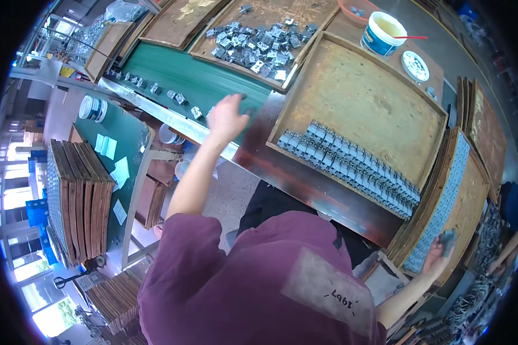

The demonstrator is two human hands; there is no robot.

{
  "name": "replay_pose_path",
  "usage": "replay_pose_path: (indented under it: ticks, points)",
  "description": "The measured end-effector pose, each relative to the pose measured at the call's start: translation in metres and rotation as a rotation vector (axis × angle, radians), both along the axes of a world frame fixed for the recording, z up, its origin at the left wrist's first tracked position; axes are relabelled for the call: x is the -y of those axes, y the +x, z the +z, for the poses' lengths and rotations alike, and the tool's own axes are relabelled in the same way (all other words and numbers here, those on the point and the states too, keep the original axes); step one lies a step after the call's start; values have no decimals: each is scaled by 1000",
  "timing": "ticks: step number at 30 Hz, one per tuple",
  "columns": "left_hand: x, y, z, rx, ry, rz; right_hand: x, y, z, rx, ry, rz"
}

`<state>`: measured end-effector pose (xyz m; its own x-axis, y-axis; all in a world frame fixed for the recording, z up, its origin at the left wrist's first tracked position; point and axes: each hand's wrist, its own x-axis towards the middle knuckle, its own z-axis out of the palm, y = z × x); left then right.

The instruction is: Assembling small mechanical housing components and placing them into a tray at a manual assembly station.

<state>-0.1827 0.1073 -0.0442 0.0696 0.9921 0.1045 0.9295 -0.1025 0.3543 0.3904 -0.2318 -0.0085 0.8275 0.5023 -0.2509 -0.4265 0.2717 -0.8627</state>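
Observation:
My left hand [227, 119] is over the green conveyor belt [175, 68], near its metal front edge. Its thumb and a finger are spread apart, with dark, blurred tips. Small silvery metal parts [180, 99] lie in a loose line on the belt, the closest just left of this hand. Low on the right, my right hand [435, 263] grips a small grey metal part [448, 238] beside a tilted wooden tray [465, 215]. In front of me lies a wooden tray [380, 98] with rows of metal parts [351, 164] along its near side.
A tray behind the belt holds a loose heap of metal parts [259, 46]. A white-and-blue bucket [380, 34] with a red stick and a round lid [415, 66] stand at the back. Stacked wooden trays [80, 201] sit at left. Another person's arm [509, 250] shows far right.

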Motion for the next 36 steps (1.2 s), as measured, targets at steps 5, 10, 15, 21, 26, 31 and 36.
replay_pose_path:
  ticks: [5,10,15,21,26,31,36]
  points:
    - [9,-53,-53,-36,-346,123,-65,-57,-17,447,-201,307]
    - [25,-39,-54,1088,-512,276,-112,-120,-6,434,-153,451]
    - [53,21,-6,1813,-547,138,-129,-182,19,488,-65,632]
    - [91,108,46,1934,-659,-226,-136,-236,54,864,-268,893]
    - [110,131,57,1713,-800,-402,-132,-234,66,1250,-359,803]
    - [119,144,67,1596,-807,-473,-127,-227,70,1447,-230,748]
    - [134,158,70,1521,-846,-464,-125,-226,65,1504,-248,724]
